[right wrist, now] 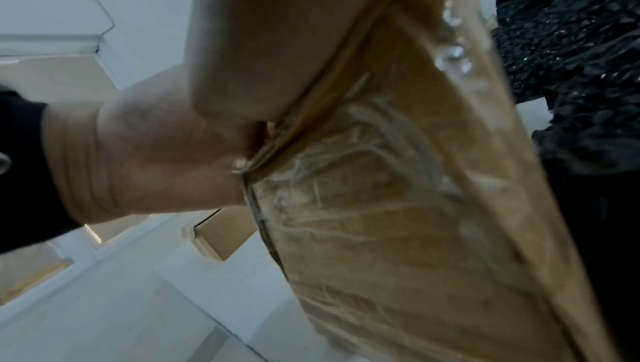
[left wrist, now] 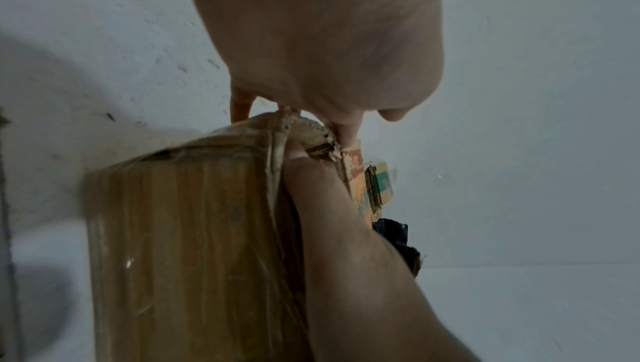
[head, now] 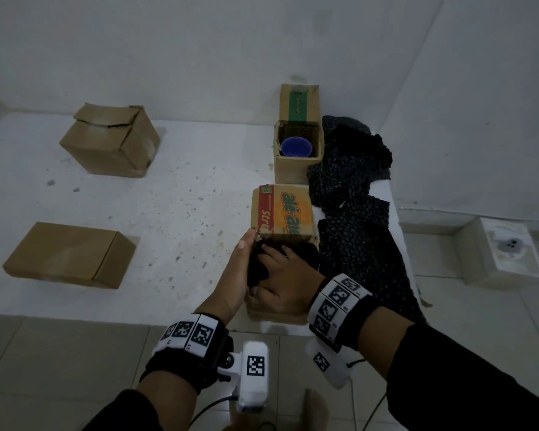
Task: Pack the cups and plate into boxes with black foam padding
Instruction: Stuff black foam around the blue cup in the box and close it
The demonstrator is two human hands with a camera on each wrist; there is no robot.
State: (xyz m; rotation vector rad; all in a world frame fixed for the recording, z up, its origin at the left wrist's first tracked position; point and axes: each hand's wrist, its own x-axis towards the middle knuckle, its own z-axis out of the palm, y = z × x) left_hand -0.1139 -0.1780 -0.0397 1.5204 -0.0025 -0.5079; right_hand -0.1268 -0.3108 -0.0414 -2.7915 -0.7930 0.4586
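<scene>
Black foam (head: pixel 263 265) under right hand (head: pixel 285 283), fingers flat, pressing into near box (head: pixel 280 306). Left hand (head: pixel 240 269) flat vs box side, steadying. Push foam evenly, keep box braced.

A bare room: white walls (head: pixel 199 57), tiled floor (head: pixel 59 362), cardboard boxes (head: pixel 109 141).

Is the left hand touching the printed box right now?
Touching. In the head view the left hand lies flat along the printed box's left wall.

Black sleeves (head: pixel 467 368), white marker-printed wristbands (head: pixel 339 301).
</scene>
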